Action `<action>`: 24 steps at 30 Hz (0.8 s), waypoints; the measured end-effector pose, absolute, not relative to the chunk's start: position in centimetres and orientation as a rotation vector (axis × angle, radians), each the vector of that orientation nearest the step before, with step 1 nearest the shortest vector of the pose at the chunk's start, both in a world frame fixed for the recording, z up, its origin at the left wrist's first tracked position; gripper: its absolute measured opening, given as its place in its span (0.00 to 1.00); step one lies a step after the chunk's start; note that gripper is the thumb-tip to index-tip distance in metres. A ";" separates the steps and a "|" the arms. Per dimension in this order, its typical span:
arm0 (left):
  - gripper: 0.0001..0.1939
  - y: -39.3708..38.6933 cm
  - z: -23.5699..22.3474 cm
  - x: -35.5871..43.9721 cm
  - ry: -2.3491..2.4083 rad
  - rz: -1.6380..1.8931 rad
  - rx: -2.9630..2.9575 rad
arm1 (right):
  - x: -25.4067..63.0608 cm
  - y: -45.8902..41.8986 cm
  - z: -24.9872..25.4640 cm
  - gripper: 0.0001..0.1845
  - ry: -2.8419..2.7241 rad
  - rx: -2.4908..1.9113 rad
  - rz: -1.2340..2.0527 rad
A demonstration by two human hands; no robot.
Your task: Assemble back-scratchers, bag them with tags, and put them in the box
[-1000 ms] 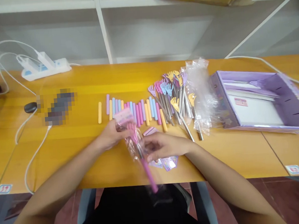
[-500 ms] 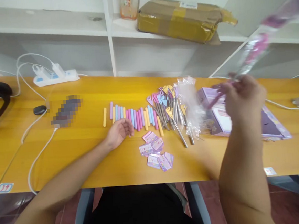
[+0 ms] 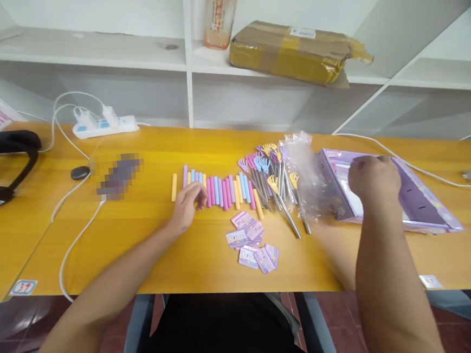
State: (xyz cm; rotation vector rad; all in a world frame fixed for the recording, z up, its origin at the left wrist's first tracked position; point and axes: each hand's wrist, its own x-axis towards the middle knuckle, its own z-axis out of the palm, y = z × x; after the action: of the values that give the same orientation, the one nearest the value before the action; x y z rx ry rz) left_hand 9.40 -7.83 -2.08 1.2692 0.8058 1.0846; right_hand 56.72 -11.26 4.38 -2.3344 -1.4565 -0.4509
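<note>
My left hand rests at the left part of a row of coloured sticks, its fingers loosely curled and nothing visible in them. Pink, purple, blue and yellow sticks lie side by side. My right hand is over an open purple box, back of the hand up; its fingers are hidden, and so is anything in them. Between the hands, metal rods with small coloured claw-shaped heads lie in a pile beside clear plastic bags. Small printed purple cards lie nearer me.
A taped cardboard parcel and an orange bottle stand on the shelf behind. On the left are a power strip, cables, a black mouse-like object, a blurred-out item and a black headset-like band.
My right hand has come down over the purple box. The clear-wrapped pink item it held up is out of sight now. My left hand stays by the sticks; the camera view has shifted.
</note>
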 end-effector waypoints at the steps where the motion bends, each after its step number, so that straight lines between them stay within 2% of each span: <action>1: 0.16 -7.2 -1.6 8.7 0.908 1.145 1.386 | 55.8 -11.0 4.3 0.17 -1.456 -2.312 -0.439; 3: 0.10 -5.8 -0.6 7.2 1.192 1.161 1.672 | 53.5 -10.3 3.6 0.16 -1.500 -2.255 -0.375; 6: 0.04 -4.0 0.8 4.8 1.690 0.773 2.041 | 49.4 -9.6 1.7 0.16 -1.580 -2.170 -0.264; 10: 0.13 -3.6 2.0 3.5 2.013 0.166 2.143 | 46.2 -9.7 -0.6 0.15 -1.556 -2.118 -0.182; 13: 0.20 -4.0 2.0 4.0 2.050 -0.090 2.174 | 46.3 -10.1 -1.3 0.13 -1.583 -2.086 -0.149; 16: 0.24 -4.2 1.3 4.3 2.083 -0.138 2.194 | 46.9 -10.5 -1.4 0.13 -1.563 -2.080 -0.136; 24: 0.16 -3.5 0.0 2.5 2.014 -0.060 2.244 | 46.3 -10.9 -1.7 0.16 -1.557 -2.113 0.015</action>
State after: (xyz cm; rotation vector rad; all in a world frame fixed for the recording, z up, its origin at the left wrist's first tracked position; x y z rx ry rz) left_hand 2.49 -3.51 -0.03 2.2439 2.0137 -0.0602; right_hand 46.34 -10.93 -1.68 -2.1126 -1.5572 0.0154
